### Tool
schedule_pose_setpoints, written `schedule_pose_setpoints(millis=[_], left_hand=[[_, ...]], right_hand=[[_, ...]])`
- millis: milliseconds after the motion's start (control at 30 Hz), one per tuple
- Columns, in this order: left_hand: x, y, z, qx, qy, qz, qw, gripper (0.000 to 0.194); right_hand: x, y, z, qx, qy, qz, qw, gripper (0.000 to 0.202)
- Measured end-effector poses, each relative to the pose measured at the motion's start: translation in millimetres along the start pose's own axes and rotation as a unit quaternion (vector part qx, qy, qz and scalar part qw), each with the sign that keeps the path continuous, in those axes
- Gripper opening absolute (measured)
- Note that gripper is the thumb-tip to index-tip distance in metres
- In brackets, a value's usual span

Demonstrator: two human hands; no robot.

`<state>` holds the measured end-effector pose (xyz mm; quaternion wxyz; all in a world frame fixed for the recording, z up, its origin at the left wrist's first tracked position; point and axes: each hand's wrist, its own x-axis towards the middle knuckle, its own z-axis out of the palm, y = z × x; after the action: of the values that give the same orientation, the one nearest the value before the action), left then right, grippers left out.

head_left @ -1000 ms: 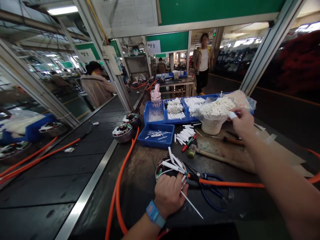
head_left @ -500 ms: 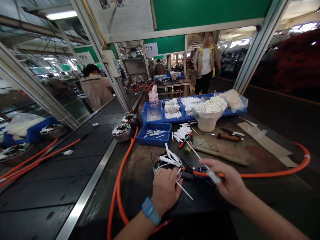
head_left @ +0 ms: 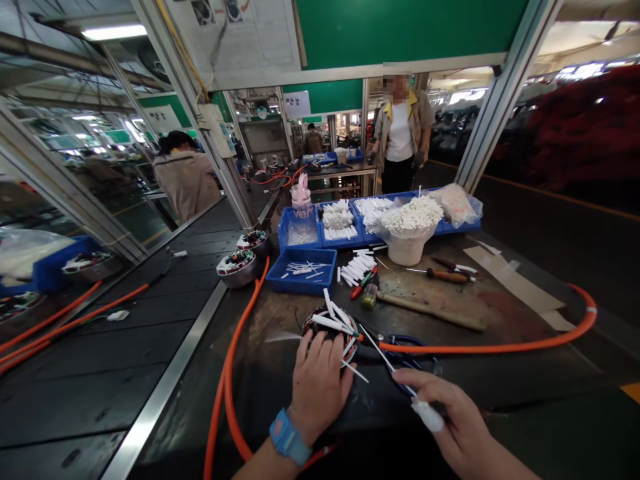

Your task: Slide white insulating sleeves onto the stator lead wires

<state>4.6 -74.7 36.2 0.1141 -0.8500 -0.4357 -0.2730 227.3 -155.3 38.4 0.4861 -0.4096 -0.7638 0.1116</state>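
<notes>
The round wired part sits on the dark workbench in the head view, at six o'clock from the centre, with white tubes lying across its top. The left hand, a blue watch at its wrist, covers the part's rim at six o'clock; whether its fingers grip or merely rest there, I cannot tell. At four o'clock from the part, the right hand pinches a thin white stick, which points toward ten o'clock; contact between its far end and the part is unclear. The orange cable runs off toward three o'clock, crossing over the blue-handled scissors. A blue tray lies at eleven o'clock from the part, loose short white tubes at one, and a heaped white tub beyond them.
</notes>
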Motion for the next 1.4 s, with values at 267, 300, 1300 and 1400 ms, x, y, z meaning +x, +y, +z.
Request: schedule_pose_setpoints(millis=[267,300,1300,1400], left_hand=[[1.0,1.2,-1.6,0.015,-0.008,-0.002,1.0,0.035],[1.1,1.0,-1.6,0.016,-0.008,0.001,1.0,0.035],[1.5,3.9,-3.4,0.011,-0.035,-0.006,0.999,0.033],[1.7,3.8,-3.4,0.011,-0.031,-0.003,0.999,0.032]], right_hand=[[6.1,-9.8,2.8,0.016,0.006,-0.017,1.0,0.021],[5.5,-10.5,2.8,0.016,0.007,-0.018,1.0,0.021],[-2.8,-18.0,2.6,0.037,-0.023,-0.044,0.998,0.014],[-3.8,-17.1,3.4,0.027,-0.019,-0.056,0.998,0.015]])
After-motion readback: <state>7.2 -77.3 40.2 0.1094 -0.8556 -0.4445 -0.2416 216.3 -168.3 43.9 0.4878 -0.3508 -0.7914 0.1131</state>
